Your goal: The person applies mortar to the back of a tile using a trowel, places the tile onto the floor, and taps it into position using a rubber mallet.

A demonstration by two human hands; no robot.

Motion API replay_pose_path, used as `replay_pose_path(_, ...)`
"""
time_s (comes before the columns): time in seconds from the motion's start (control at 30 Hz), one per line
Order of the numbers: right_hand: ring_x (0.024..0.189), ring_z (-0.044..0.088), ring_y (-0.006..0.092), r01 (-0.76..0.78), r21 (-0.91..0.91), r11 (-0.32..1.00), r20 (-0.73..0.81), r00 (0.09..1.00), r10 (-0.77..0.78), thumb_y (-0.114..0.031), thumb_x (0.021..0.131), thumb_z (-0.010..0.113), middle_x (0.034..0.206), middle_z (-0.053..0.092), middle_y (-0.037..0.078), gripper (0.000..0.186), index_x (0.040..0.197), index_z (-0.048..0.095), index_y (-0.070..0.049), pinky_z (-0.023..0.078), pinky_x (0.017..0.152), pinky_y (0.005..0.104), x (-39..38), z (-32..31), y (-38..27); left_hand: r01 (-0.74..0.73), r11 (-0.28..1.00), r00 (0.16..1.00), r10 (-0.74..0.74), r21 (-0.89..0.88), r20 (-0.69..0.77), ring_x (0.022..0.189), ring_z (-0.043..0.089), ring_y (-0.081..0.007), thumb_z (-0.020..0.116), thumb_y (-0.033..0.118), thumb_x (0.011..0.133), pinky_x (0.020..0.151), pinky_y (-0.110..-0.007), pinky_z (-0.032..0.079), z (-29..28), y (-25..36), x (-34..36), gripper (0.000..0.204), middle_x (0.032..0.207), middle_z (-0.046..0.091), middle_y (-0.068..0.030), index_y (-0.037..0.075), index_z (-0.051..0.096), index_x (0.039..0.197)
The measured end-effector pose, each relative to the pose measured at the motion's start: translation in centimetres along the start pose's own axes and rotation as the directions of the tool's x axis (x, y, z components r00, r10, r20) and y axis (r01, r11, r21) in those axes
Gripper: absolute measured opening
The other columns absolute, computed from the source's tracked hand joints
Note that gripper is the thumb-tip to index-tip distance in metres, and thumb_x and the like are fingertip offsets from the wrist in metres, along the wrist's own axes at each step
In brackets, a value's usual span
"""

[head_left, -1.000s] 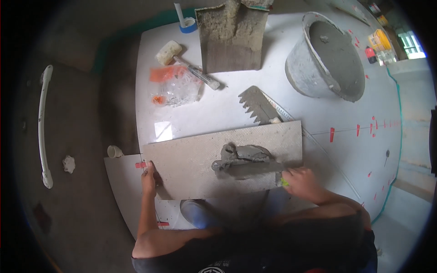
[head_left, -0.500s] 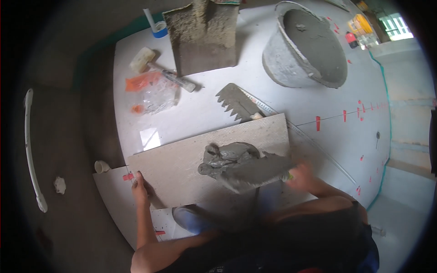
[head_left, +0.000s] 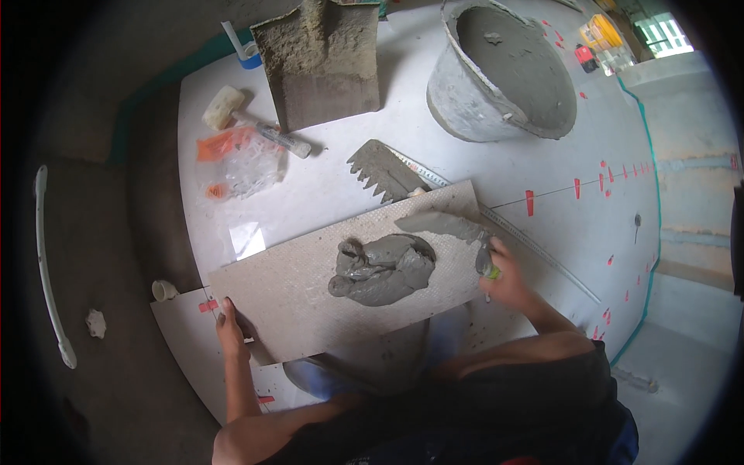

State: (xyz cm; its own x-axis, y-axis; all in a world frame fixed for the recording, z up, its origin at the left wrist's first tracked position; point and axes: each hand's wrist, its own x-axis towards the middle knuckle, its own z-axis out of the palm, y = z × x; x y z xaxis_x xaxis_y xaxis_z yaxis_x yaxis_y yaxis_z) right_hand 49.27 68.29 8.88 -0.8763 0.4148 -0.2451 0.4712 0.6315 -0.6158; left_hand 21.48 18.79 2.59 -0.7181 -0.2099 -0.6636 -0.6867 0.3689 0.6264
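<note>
A beige tile (head_left: 271,287) with a fine-textured face lies tilted in front of me. My left hand (head_left: 229,329) is closed on its left end, thumb on top. Near the middle of the tile sits a thick lump of wet grey mortar (head_left: 384,275). My right hand (head_left: 508,280) is wrapped round the green handle of a trowel (head_left: 446,224). Its mortar-coated blade points left, over the tile's far right part, just beyond the lump.
Beyond the tile lie a notched trowel (head_left: 381,172) and a long metal ruler (head_left: 542,252). A mortar bucket (head_left: 461,101), a shovel blade (head_left: 333,97), a mallet (head_left: 222,108) and a plastic bag (head_left: 248,167) stand farther off. Red clips (head_left: 530,203) line a floor joint.
The trowel has moved away from me, off the near side of the mortar to beyond it, its blade now apart from the lump. My left hand keeps its hold on the tile.
</note>
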Motion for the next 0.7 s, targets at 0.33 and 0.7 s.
replay_pose_path(0.33, 0.123, 0.047, 0.0361, 0.050, -0.008, 0.999, -0.033, 0.998, -0.050, -0.010, 0.068, 0.068, 0.134, 0.047, 0.021, 0.053, 0.119, 0.057, -0.002, 0.040, 0.099, 0.0368, 4.8, -4.4, -0.2, -0.037, 0.999, 0.984, 0.032, -0.022, -0.177, 0.047, 0.039, -0.0117, 0.062, 0.061, 0.080, 0.042, -0.029, 0.031, 4.4, 0.0, -1.4, 0.055, 0.055, 0.042, 0.0004, 0.010, 0.046, 0.068)
replay_pose_path(0.7, 0.073, 0.061, 0.0340, 0.239, -0.469, 0.850, 0.014, 0.965, -0.264, -0.018, 0.063, 0.070, 0.088, 0.063, 0.011, 0.031, 0.091, 0.062, -0.007, 0.050, 0.065, 0.0429, 4.0, -7.5, 4.3, -0.068, 0.997, 0.972, 0.076, 0.044, -0.221, 0.053, 0.039, -0.0118, 0.063, 0.064, 0.078, 0.045, -0.030, 0.031, 4.5, -0.4, -0.1, 0.059, 0.060, 0.042, 0.0009, 0.008, 0.048, 0.068)
